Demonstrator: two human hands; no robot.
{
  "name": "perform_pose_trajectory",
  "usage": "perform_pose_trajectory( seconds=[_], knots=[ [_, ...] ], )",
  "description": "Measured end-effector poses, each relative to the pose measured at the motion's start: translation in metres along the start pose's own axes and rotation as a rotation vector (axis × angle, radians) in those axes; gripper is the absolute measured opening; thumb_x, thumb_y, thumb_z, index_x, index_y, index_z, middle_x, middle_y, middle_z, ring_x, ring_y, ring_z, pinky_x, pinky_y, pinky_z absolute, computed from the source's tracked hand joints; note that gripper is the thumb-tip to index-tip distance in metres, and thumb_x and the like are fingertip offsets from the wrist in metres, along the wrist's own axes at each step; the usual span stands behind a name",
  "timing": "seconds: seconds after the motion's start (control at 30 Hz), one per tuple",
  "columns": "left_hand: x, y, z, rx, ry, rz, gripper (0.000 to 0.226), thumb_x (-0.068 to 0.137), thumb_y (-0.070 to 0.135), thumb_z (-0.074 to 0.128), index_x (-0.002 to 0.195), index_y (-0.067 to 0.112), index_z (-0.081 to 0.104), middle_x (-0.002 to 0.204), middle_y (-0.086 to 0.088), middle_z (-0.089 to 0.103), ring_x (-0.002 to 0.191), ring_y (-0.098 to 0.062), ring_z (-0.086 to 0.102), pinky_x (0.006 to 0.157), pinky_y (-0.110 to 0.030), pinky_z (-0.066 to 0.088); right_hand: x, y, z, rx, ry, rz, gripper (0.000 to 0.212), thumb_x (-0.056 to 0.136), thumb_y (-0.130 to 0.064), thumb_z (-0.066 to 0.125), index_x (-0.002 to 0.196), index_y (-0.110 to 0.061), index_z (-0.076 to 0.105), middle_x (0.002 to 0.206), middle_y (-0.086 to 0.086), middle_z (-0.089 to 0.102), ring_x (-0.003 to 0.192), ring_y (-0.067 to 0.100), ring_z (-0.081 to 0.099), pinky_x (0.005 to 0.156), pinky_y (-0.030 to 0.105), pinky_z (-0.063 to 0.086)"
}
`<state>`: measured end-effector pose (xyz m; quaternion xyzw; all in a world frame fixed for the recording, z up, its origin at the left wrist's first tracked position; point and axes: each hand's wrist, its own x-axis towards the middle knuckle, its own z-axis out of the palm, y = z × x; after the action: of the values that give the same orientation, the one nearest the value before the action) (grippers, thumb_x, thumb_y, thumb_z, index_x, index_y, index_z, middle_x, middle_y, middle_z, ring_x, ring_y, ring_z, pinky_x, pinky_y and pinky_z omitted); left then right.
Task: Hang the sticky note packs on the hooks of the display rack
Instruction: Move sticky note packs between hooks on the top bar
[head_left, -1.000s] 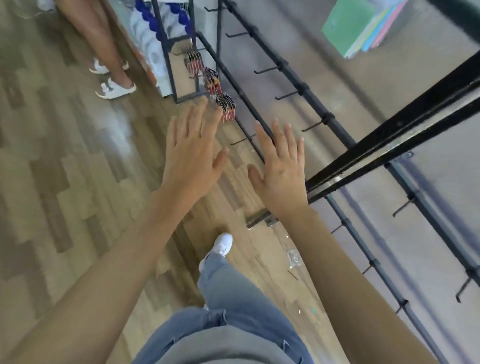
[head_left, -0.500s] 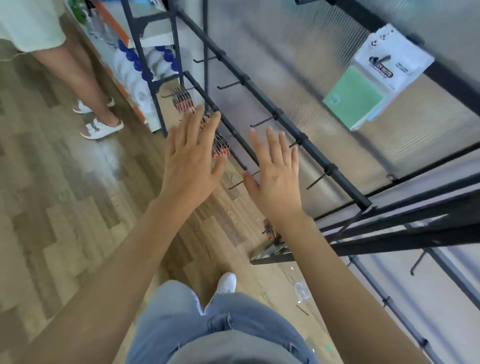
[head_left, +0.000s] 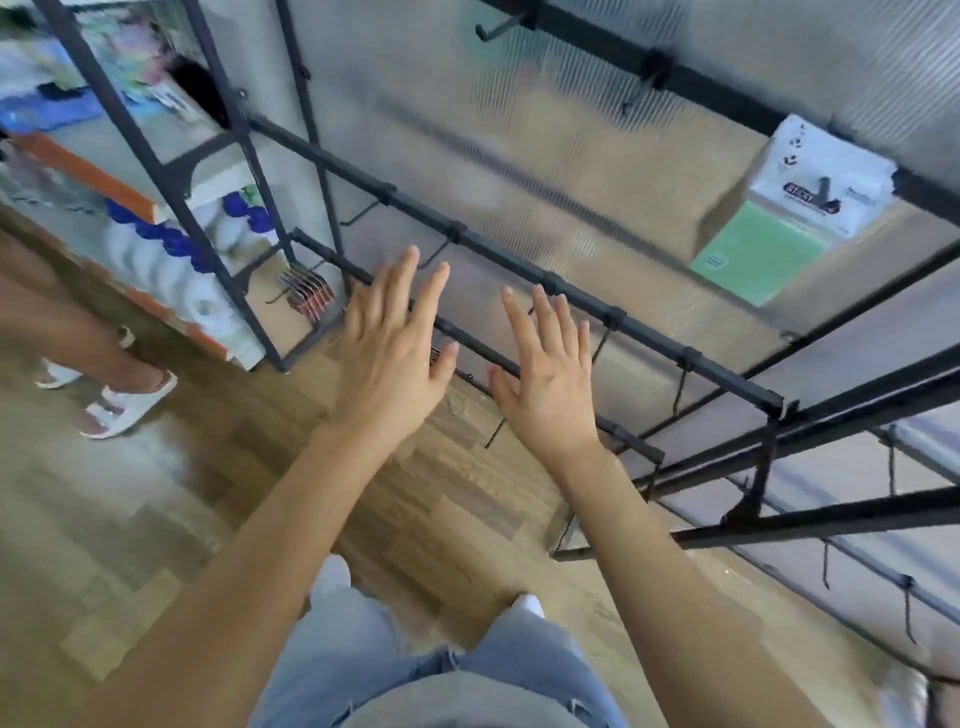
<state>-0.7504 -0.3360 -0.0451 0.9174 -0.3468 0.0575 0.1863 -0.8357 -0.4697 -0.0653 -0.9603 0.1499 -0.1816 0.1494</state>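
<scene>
Both hands are raised in front of the display rack (head_left: 649, 336) and hold nothing. The left hand (head_left: 392, 358) is flat, back to the camera, fingers straight and slightly spread, its fingertips over one of the lower black bars. The right hand (head_left: 553, 384) is just beside it, also flat with spread fingers, in front of the same bars; whether either hand touches the metal cannot be told.

One sticky note pack (head_left: 779, 228) hangs near the right end of an upper bar of the rack, well apart from both hands. Its white header card sits on a black hook (head_left: 825, 186) and a green pad hangs below. Short hooks (head_left: 439, 252) jut from the middle bar. Behind the bars is a ribbed translucent panel (head_left: 467, 130).

At the rack's far left end, a row of small red-and-black packs (head_left: 307, 291) hangs low. Beyond it stands a shelf unit (head_left: 171, 171) with blurred blue and white goods. Another person's feet in white sandals (head_left: 127, 408) stand on the wooden floor (head_left: 130, 519). Below the arms show blue jeans (head_left: 431, 675) and a white shoe (head_left: 332, 574).
</scene>
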Motion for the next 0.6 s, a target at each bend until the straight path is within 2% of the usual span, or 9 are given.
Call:
perform_pose_trajectory(
  seconds=[0.13,0.27,0.47,0.6],
  knots=[
    [0.016,-0.058,-0.024,-0.025,-0.002,0.059,0.069,0.089,0.034,0.053,0.147,0.017,0.020,0.154,-0.011,0.014,0.140,-0.031,0.015,0.112,-0.048,0.012,0.023,-0.049,0.023,-0.002,0.064,0.082,0.066,0.088,-0.021,0.059,0.146,-0.015,0.028,0.151,0.018,0.025,0.142,0.037,0.012,0.113,0.046,0.001],
    [0.028,-0.101,-0.044,-0.053,0.042,0.122,0.067,0.086,0.029,0.059,0.143,0.012,0.030,0.150,-0.016,0.024,0.136,-0.035,0.025,0.107,-0.053,0.022,0.042,-0.093,0.036,0.003,0.118,0.123,0.066,0.087,-0.018,0.059,0.146,-0.016,0.029,0.150,0.017,0.027,0.142,0.036,0.014,0.113,0.046,0.002],
    [0.052,-0.129,-0.062,-0.102,0.096,0.161,0.063,0.085,0.032,0.052,0.141,0.009,0.034,0.148,-0.018,0.029,0.133,-0.038,0.031,0.103,-0.056,0.030,0.073,-0.121,0.036,-0.018,0.170,0.117,0.065,0.086,-0.020,0.056,0.145,-0.016,0.030,0.150,0.017,0.029,0.141,0.036,0.016,0.113,0.049,0.008],
    [0.073,-0.135,-0.074,-0.131,0.133,0.223,0.063,0.086,0.034,0.046,0.142,0.009,0.033,0.149,-0.018,0.027,0.133,-0.038,0.030,0.104,-0.054,0.030,0.098,-0.128,0.026,-0.024,0.235,0.140,0.063,0.085,-0.023,0.049,0.145,-0.016,0.030,0.151,0.016,0.027,0.142,0.035,0.014,0.113,0.044,0.003]
  ],
)
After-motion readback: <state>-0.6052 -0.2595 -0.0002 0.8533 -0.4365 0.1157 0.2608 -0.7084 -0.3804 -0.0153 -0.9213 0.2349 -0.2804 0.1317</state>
